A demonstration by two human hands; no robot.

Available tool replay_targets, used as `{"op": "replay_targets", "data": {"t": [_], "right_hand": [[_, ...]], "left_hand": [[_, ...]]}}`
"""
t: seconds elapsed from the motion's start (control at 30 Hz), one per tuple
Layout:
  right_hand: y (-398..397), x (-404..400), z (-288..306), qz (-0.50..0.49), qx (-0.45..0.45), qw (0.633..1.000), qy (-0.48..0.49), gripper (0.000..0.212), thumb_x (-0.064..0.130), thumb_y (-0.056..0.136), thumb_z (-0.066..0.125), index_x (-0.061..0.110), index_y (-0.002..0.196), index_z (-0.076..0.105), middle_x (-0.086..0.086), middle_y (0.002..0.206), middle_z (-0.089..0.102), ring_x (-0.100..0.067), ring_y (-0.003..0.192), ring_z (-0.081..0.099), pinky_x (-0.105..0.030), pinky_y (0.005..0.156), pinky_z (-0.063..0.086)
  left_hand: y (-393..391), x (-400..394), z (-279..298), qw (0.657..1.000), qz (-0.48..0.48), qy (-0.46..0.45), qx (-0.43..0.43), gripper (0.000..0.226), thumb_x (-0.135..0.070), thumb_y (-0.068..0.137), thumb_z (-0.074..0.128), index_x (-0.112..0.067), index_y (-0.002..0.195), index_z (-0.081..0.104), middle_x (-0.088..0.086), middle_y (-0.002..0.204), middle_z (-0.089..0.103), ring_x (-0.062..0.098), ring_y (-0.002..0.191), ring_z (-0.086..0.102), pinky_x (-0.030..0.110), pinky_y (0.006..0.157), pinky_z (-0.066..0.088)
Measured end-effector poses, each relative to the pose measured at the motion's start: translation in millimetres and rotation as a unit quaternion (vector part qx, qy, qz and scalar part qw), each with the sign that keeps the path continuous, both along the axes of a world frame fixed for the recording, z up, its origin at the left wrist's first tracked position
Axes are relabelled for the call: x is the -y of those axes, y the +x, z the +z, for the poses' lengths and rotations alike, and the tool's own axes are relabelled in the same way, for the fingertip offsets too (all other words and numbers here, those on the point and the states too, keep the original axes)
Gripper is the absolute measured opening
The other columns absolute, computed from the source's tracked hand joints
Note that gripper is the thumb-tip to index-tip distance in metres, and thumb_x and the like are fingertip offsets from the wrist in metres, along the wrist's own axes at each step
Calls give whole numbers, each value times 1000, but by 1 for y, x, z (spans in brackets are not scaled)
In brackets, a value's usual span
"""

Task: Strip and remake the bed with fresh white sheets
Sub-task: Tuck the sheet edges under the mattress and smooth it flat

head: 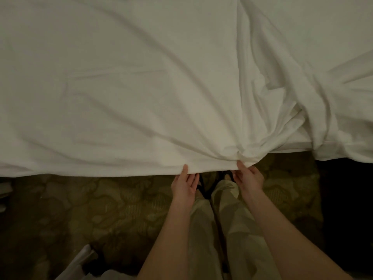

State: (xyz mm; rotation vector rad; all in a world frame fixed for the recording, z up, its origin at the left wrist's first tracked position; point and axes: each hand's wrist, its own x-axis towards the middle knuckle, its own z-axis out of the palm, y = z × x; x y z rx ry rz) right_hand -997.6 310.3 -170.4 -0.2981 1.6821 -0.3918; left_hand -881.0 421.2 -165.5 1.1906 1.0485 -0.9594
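Pale cloth [80, 263] lies at the near left on the patterned carpet [113, 209], cut off by the frame. The white sheet [141, 87] covers the bed across the far side, its near edge hanging free above open carpet. My left hand [184, 185] pinches that edge, thumb on top. My right hand [249, 179] grips a gathered bunch just beside it. Far right, the floor is too dark to read.
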Motion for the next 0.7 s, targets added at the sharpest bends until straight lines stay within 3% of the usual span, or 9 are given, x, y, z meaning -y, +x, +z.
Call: {"op": "replay_targets", "data": {"t": [0.17,0.23,0.3,0.4,0.43,0.5,0.57,0.63,0.7], "right_hand": [[0,9,-1,79,-48,996,11,10,6,88,66,6,84,57,-9,75,63,-17,60,58,-29,64,54],[1,11,1,146,-87,985,24,6,6,91,60,1,90,57,-10,65,62,-17,52,58,-29,58,51],[12,17,9,276,-81,954,80,16,12,94,52,-2,91,58,-9,54,65,-19,48,62,-32,62,50],[36,26,35,542,-10,830,131,39,30,97,50,0,81,67,-9,62,71,-28,71,70,-40,82,54],[45,30,41,609,-3,790,75,39,33,97,51,3,80,69,-7,67,72,-26,74,70,-37,84,53],[66,41,51,649,-34,749,-128,30,29,97,51,7,90,71,0,82,71,-17,79,65,-26,78,47],[91,57,49,630,-82,699,-329,29,24,100,44,12,121,61,-1,121,62,-16,115,54,-23,95,36],[113,76,31,704,-109,581,-394,44,27,104,33,18,147,34,0,156,27,-17,146,16,-38,116,14],[125,93,0,786,-142,451,-398,51,35,104,23,24,153,17,1,162,3,-17,149,-4,-56,117,6]], "left_hand": [[11,-1,-5,992,-103,77,-1,19,-12,95,58,-2,111,57,13,98,66,23,86,66,34,81,53],[19,-2,0,974,-198,113,4,16,-16,100,50,-2,101,58,12,90,68,22,78,68,31,72,55],[29,-2,8,944,-285,161,36,26,-18,100,47,1,92,62,11,77,69,22,66,67,29,62,54],[49,1,17,882,-362,230,196,26,-17,97,51,1,86,66,7,67,65,20,60,64,31,61,55],[55,5,20,855,-380,241,259,22,-17,97,52,-2,88,66,4,73,65,21,68,65,30,65,54],[69,17,23,784,-414,251,390,11,-16,96,51,-13,101,61,2,101,62,22,98,60,25,81,47],[81,31,17,697,-466,252,483,31,-15,97,49,-16,129,52,4,136,46,19,128,40,21,103,31],[90,48,5,606,-568,280,481,49,-25,101,38,-18,149,29,2,159,17,19,146,12,34,116,13],[93,62,-12,515,-652,307,464,57,-38,100,19,-21,154,15,4,162,2,23,149,1,53,115,10]]}}
